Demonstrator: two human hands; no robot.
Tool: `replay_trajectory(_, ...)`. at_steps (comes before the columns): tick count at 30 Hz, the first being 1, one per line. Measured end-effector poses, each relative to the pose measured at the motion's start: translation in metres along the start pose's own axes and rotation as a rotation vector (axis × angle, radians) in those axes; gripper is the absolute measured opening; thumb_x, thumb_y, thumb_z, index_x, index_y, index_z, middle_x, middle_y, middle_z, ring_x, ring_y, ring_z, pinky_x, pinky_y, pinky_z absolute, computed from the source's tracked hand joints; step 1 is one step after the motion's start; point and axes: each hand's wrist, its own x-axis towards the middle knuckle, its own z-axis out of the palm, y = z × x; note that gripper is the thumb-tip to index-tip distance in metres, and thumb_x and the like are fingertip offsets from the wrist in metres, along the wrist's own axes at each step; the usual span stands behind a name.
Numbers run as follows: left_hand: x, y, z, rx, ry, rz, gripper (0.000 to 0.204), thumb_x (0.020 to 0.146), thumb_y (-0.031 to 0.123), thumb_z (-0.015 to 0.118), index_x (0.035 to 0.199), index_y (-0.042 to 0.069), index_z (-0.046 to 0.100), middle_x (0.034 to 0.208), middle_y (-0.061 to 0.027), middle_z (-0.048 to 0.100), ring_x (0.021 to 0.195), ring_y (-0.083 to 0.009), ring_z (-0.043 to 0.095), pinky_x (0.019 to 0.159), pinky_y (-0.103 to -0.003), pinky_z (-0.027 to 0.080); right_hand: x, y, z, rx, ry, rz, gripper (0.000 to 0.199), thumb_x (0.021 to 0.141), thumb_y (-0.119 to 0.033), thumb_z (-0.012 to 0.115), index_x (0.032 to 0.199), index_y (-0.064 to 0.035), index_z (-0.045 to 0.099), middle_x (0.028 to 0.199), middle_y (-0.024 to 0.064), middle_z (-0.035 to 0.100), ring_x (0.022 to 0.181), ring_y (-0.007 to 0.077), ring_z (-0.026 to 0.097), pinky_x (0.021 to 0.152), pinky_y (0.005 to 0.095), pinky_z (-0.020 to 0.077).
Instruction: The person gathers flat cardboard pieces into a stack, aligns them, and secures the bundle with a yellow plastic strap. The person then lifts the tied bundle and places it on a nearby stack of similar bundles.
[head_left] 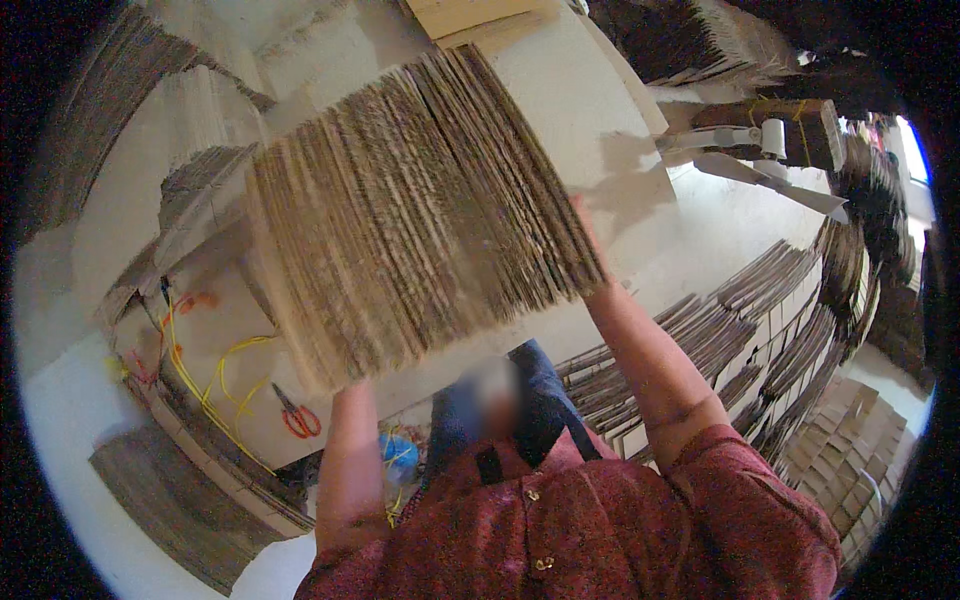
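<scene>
above the table (580, 100), a cardboard stack (420, 215), room past its right edge

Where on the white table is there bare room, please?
Bare: the white table, right of the held stack, between the brown board and lower-right cardboard. Crowded: lower left, with yellow straps and scissors. Beneath the stack is hidden.

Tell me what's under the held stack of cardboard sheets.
Past the cardboard stack, pale tabletop shows at the right; the left forearm runs beneath its near edge. The left hand, most of the right hand and whatever else lies beneath are covered.
</scene>
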Motion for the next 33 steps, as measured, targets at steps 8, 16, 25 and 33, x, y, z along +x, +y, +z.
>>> replay_trajectory(8,0.030,-0.041,-0.049,-0.023,0.036,-0.184,0.044,0.091,0.040,0.039,0.121,0.007,0.045,0.110,-0.0081,0.054,0.094,-0.0226,0.056,0.079,-0.037,0.050,-0.008,0.040,-0.007,0.219,0.151,0.248,0.054,0.094,-0.039,0.021,0.130,-0.0029,0.038,0.132,0.0074,0.041,0.122,0.0187,0.036,0.102,0.0322,0.0247)
replay_trajectory(16,0.010,-0.033,0.007,-0.031,-0.075,-0.121,0.044,0.087,0.035,0.048,0.122,0.008,0.046,0.111,-0.0098,0.055,0.095,-0.0238,0.057,0.077,-0.039,0.052,0.002,0.026,-0.007,0.399,0.153,0.253,0.053,0.093,-0.042,0.028,0.127,-0.0042,0.041,0.127,0.0070,0.045,0.118,0.0204,0.040,0.099,0.0325,0.0314)
replay_trajectory(25,0.011,-0.028,0.040,-0.235,-0.061,-0.308,0.040,0.089,0.034,0.046,0.116,0.006,0.049,0.099,-0.0084,0.059,0.085,-0.0203,0.060,0.070,-0.036,0.054,0.001,0.033,0.003,0.282,0.099,0.201,0.046,0.091,-0.035,0.038,0.126,-0.0045,0.042,0.125,0.0098,0.047,0.116,0.0234,0.042,0.099,0.0340,0.0325)
replay_trajectory(33,-0.005,-0.029,0.043,-0.080,0.033,-0.223,0.041,0.090,0.036,0.043,0.119,0.007,0.047,0.107,-0.0064,0.056,0.089,-0.0205,0.058,0.074,-0.035,0.052,-0.005,0.003,0.008,0.383,0.062,0.161,0.046,0.091,-0.033,0.041,0.126,-0.0043,0.042,0.125,0.0106,0.047,0.116,0.0241,0.042,0.099,0.0343,0.0328)
